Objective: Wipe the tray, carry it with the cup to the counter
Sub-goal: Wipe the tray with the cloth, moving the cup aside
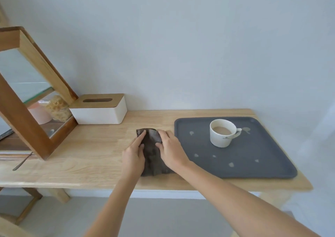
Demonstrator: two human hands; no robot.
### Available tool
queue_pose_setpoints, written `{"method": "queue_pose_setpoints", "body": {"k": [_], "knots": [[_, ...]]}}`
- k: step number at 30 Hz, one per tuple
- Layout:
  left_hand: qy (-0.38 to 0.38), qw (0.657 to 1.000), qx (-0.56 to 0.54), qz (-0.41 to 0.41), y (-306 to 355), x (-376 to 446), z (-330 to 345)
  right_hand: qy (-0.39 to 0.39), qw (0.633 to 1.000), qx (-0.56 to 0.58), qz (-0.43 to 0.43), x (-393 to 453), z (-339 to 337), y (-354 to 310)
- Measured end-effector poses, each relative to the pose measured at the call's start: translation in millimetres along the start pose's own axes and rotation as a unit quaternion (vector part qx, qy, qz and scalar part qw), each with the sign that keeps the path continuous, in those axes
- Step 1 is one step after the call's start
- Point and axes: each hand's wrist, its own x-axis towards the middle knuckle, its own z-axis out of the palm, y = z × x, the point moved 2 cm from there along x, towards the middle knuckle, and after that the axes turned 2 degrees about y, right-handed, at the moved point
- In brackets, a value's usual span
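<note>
A dark grey tray (262, 167) lies on the right part of the wooden table, with several pale spill spots on it. A white cup (222, 134) with a milky brown drink stands on the tray's far half, handle to the right. Left of the tray a dark brown cloth (152, 155) lies folded on the table. My left hand (133, 155) presses the cloth's left edge, forefinger stretched to its far corner. My right hand (170, 150) grips the cloth's right side, next to the tray's left rim.
A white tissue box with a wooden lid (99, 109) stands at the back left. A wooden-framed glass cabinet (34, 98) leans at the far left with a bag and a pink container inside. The table's front edge (90, 186) runs below my hands; the wall is close behind.
</note>
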Motion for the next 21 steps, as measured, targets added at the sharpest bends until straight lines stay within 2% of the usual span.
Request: {"method": "queue_pose_setpoints", "body": {"k": [6, 9, 11, 14, 16, 18, 19, 21], "knots": [[-0.089, 0.995, -0.036, 0.010, 60, 8, 28, 0.028, 0.998, -0.027, 0.040, -8, -69, 28], [-0.144, 0.989, -0.024, 0.001, 74, -3, 59, -0.012, 0.994, -0.088, 0.058, -23, -89, 55], [-0.159, 0.987, -0.002, -0.001, 76, -10, 75, -0.034, 0.994, -0.098, 0.040, -39, -101, 70], [-0.163, 0.981, 0.106, -0.015, 71, -20, 91, -0.022, 0.995, -0.091, -0.014, -69, -127, 90], [-0.152, 0.963, 0.221, -0.005, 72, -26, 96, 0.033, 0.994, -0.100, -0.028, -90, -152, 114], [-0.155, 0.953, 0.255, 0.045, 82, -32, 100, 0.107, 0.987, -0.121, 0.016, -109, -178, 151], [-0.179, 0.946, 0.260, 0.074, 88, -35, 104, 0.131, 0.980, -0.137, 0.060, -116, -190, 172], [-0.249, 0.926, 0.267, 0.098, 97, -43, 116, 0.116, 0.964, -0.175, 0.164, -125, -206, 208]]}}
